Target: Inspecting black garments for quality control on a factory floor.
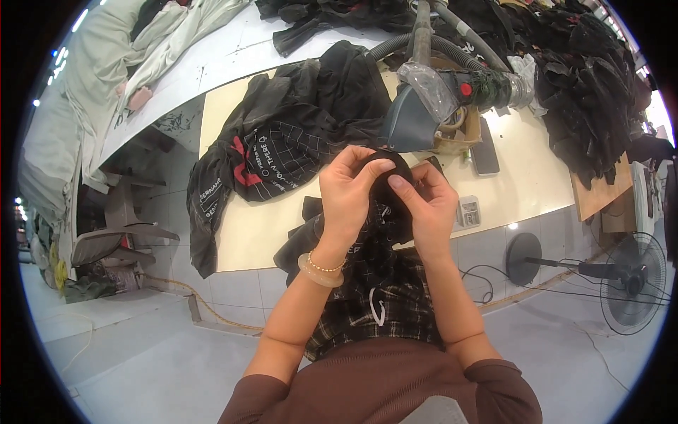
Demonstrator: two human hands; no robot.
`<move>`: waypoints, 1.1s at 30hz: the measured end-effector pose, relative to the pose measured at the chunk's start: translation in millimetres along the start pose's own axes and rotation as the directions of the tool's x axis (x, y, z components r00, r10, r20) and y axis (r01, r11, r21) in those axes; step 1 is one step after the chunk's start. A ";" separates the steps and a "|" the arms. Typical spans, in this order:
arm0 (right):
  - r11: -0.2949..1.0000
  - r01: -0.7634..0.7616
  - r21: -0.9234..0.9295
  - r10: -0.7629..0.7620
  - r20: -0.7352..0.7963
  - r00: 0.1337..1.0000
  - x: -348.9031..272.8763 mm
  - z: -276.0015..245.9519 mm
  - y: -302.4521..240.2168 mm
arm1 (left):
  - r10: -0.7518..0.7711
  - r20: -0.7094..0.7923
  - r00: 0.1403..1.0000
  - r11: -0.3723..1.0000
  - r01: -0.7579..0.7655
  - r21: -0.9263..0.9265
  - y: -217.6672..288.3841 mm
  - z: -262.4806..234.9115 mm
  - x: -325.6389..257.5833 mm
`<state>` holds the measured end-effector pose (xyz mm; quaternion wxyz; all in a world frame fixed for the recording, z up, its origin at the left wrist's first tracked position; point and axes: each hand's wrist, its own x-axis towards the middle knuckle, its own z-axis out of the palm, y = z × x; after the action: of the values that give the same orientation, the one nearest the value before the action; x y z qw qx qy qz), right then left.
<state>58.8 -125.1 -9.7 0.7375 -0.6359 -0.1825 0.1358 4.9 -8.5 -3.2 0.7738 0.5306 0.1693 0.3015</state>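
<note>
Both hands hold up a black garment (388, 230) close to the tip of a dark blue-grey machine head (408, 121). My left hand (351, 185) pinches the cloth on its left side, the thumb lying on top. On the other side my right hand (432, 201) grips the same cloth between thumb and fingers. The garment hangs down toward my lap, over dark plaid clothing. Left of the machine, a black printed garment (296, 145) with white grid lines and a red patch lies crumpled on the cream table (526, 185).
Grey hoses (470, 46) rise behind the machine beside a cardboard box (466, 138). A dark phone-like slab (485, 150) and a small compartment box (467, 212) lie right. Black garments (590, 99) are heaped beyond. A fan (632, 283) stands right, a chair (120, 244) left.
</note>
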 end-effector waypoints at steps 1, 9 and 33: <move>1.000 -0.008 0.005 0.008 0.001 1.000 -0.3 0.1 0.2 | -0.001 -0.001 1.000 1.000 0.001 0.004 0.2 0.2 -0.1; 1.000 -0.007 -0.010 0.007 -0.006 1.000 -2.1 0.1 1.8 | -0.005 -0.002 1.000 0.999 0.005 0.034 -0.7 -0.6 1.0; 0.998 0.048 -0.052 -0.050 -0.044 0.998 6.0 1.2 -6.4 | 0.041 -0.034 0.999 0.999 -0.042 -0.028 -2.3 1.9 -5.9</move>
<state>63.5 -122.4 -2.7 0.7282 -0.6527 -0.1846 0.0985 2.1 -14.2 -4.9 0.7721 0.5178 0.1666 0.3287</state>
